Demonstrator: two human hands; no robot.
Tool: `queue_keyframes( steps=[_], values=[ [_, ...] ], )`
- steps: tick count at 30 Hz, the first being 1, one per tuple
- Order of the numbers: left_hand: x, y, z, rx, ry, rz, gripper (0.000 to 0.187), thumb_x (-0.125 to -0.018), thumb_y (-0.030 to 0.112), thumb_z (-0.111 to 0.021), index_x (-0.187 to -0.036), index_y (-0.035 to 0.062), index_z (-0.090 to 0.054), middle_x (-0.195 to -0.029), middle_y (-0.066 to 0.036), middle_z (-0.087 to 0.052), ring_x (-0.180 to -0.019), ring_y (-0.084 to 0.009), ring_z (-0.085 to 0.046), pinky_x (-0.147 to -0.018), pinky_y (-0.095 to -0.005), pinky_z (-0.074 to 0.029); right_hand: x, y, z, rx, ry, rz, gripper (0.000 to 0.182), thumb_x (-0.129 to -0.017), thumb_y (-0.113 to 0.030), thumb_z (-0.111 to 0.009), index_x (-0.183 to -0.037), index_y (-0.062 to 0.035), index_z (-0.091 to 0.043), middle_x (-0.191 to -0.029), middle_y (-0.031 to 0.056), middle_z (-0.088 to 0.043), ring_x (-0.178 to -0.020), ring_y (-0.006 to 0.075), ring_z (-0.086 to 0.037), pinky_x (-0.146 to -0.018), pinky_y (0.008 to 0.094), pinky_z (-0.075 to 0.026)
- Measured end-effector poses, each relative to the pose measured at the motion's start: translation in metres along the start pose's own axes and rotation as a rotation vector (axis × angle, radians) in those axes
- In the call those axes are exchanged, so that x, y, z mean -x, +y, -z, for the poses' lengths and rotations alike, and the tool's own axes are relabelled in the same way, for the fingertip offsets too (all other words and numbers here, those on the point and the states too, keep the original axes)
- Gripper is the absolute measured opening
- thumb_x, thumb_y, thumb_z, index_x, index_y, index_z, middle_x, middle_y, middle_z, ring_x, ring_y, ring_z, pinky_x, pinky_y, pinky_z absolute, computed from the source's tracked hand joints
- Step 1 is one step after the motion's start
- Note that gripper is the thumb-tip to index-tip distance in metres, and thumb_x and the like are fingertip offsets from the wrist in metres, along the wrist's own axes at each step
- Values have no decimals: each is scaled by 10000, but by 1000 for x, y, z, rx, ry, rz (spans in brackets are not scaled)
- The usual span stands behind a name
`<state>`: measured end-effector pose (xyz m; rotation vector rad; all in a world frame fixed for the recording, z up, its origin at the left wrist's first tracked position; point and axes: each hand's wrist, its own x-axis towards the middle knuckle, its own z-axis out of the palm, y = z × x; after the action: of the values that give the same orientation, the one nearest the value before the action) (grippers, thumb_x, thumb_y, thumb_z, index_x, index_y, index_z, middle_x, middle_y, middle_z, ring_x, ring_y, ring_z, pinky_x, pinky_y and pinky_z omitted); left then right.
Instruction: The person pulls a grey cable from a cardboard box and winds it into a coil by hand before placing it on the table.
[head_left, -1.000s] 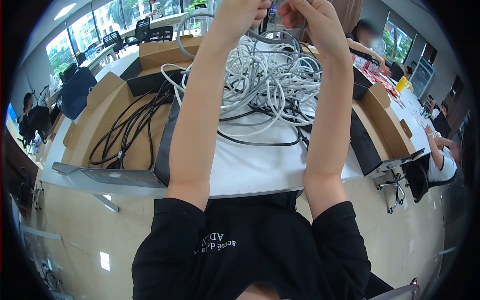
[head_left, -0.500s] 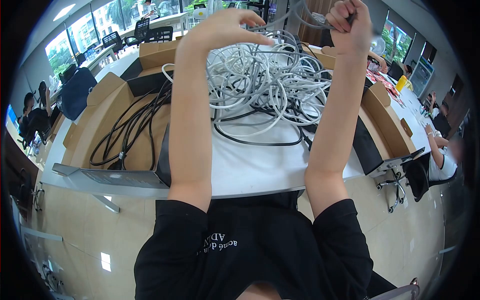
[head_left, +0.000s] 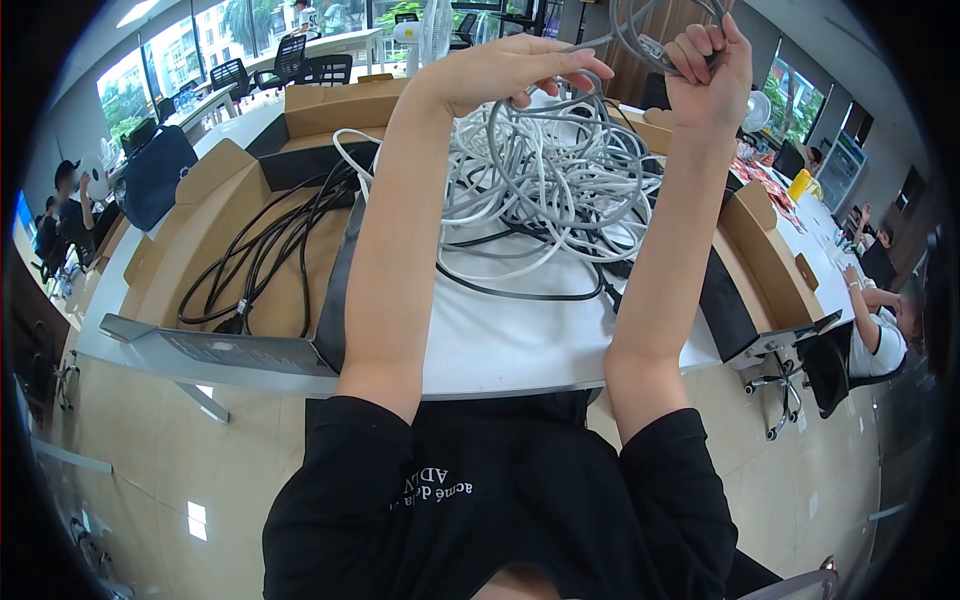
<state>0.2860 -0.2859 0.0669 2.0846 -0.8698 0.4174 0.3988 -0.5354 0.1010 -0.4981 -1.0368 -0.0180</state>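
Observation:
A large tangle of white and grey cables (head_left: 560, 180) lies on the white table (head_left: 480, 345), with some black cables under it. My right hand (head_left: 708, 72) is raised at the tangle's upper right, its fingers closed around looped grey cable (head_left: 628, 30). Above the tangle's upper left, my left hand (head_left: 520, 72) reaches sideways, palm down, fingers apart and slightly bent. A grey cable runs by its fingertips; whether they grip it is not clear, but the fingers look loose. Coiled black cables (head_left: 255, 260) rest in the open cardboard box at the left.
Open cardboard boxes stand at the left (head_left: 215, 215), back left (head_left: 340, 110) and right (head_left: 765, 260) of the tangle. A dark blue bag (head_left: 160, 175) is beyond the left box. A seated person (head_left: 880, 335) is at the far right, with others further off.
My left hand has moved right and a little down, toward the grey cable. My right hand is slightly lower, still holding the grey loops. A grey loop now hangs in front of the tangle.

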Motion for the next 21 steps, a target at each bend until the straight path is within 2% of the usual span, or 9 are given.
queue_keyframes(
  steps=[3,4,6,8,11,14,17,20,21],
  values=[
    [-4,-10,-6,91,61,25,577,-1012,591,-556,-1371,155,-673,-1148,-1,-695,-867,-72,-522,-618,-201,-422,-6,8,11,-27,-236,-44,277,-1002,-296,-634,-885,-54,-570,-778,42,-537,-545,84,-430,-561,241,-370],
    [-5,-11,-10,115,82,37,584,-1009,597,-557,-1376,156,-665,-1142,-3,-688,-867,-74,-524,-617,-202,-423,-7,11,13,-5,-149,-1,289,-1018,-294,-618,-837,-85,-536,-715,22,-497,-504,80,-381,-508,244,-320],
    [-9,-8,-18,157,107,80,584,-1004,598,-567,-1364,148,-662,-1123,-7,-679,-870,-79,-528,-620,-207,-427,6,28,-27,38,29,84,360,-1049,-291,-586,-741,-146,-467,-590,-16,-417,-422,74,-281,-402,249,-219],
    [-15,-2,-27,196,116,141,571,-999,589,-585,-1329,132,-673,-1094,-8,-674,-877,-83,-531,-626,-213,-432,6,40,-31,5,13,57,353,-1052,-301,-585,-754,-144,-475,-598,-12,-427,-425,74,-285,-408,250,-226],
    [-22,-1,-28,44,119,95,560,-985,583,-620,-1251,95,-691,-1037,2,-655,-880,-89,-538,-635,-250,-445,7,50,-41,51,-14,78,355,-1055,-310,-580,-759,-143,-479,-605,-7,-437,-427,73,-288,-414,251,-232],
    [-27,-21,-25,86,260,-83,495,-987,540,-649,-1202,99,-716,-975,33,-650,-848,-92,-542,-629,-307,-450,9,49,-50,88,-32,108,362,-1063,-307,-568,-755,-144,-472,-618,-5,-448,-430,73,-289,-421,249,-235],
    [-35,-27,-21,168,343,-237,393,-989,439,-685,-1030,49,-713,-688,13,-553,-618,-144,-497,-574,-335,-373,10,41,-48,76,-43,123,361,-1066,-303,-562,-755,-144,-468,-622,-6,-448,-433,72,-290,-423,248,-237],
    [-38,-25,-12,261,254,-99,309,-1016,342,-685,-954,40,-699,-757,65,-576,-718,-23,-495,-621,-211,-374,11,40,-49,62,-56,143,360,-1069,-301,-557,-758,-145,-467,-623,-8,-448,-436,70,-292,-424,248,-238],
    [-38,-28,-9,280,279,-120,293,-1016,324,-687,-957,38,-710,-760,69,-572,-721,-23,-485,-628,-214,-373,11,39,-50,64,-51,146,360,-1070,-300,-555,-758,-144,-468,-623,-8,-450,-437,69,-291,-425,247,-238]
  ],
)
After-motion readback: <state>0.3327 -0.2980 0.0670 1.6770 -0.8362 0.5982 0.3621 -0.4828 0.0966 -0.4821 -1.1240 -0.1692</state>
